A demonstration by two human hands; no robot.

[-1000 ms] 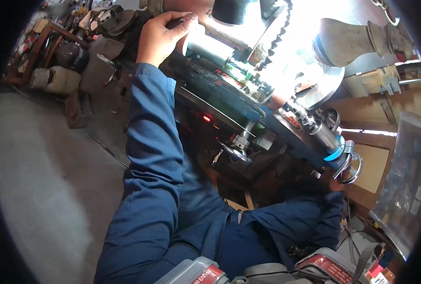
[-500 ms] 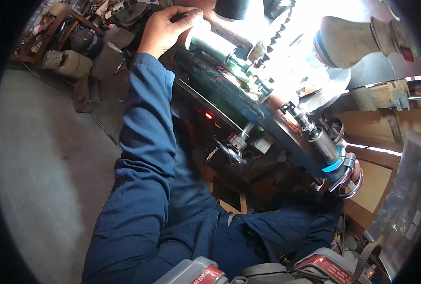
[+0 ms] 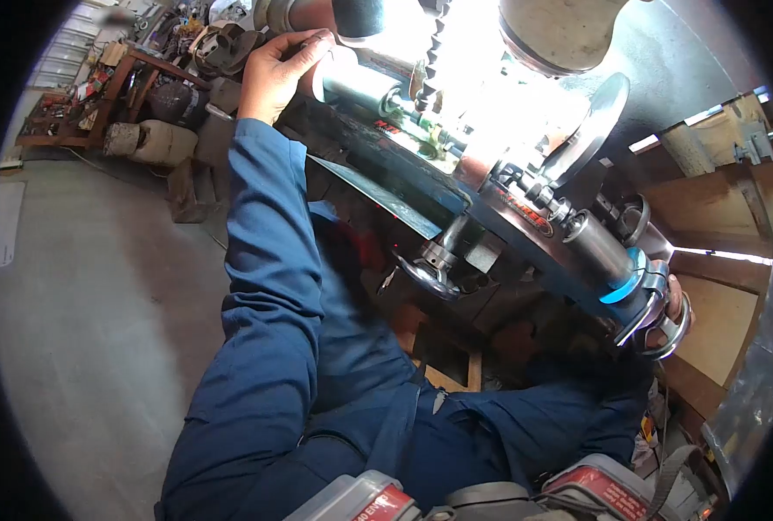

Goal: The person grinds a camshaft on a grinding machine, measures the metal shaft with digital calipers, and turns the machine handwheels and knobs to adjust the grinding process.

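My left hand [image 3: 275,76] is at the upper left, its thumb and fingers closed at the end of a pale metal cylinder [image 3: 357,85] on the lathe. What lies between the fingers is too small to tell. At the right end of the lathe bed [image 3: 482,204], my right hand [image 3: 671,300] is wrapped at the small handwheel [image 3: 683,328], which partly hides it. A tailstock barrel [image 3: 602,247] with a blue collar [image 3: 628,282] stands beside that hand. Bright glare washes out the workpiece area between the hands.
A lower handwheel [image 3: 430,273] juts toward my body. A round disc [image 3: 591,130] and a large pale machine housing [image 3: 562,33] stand behind the bed. At left are a cluttered shelf [image 3: 109,104] and a wooden block [image 3: 188,191]. Plastic sheeting [image 3: 756,395] hangs at right.
The view has shifted, so the lathe's left end sits further left and its right end further right. More fingers of my right hand show at the small handwheel. The red light below the bed has dimmed.
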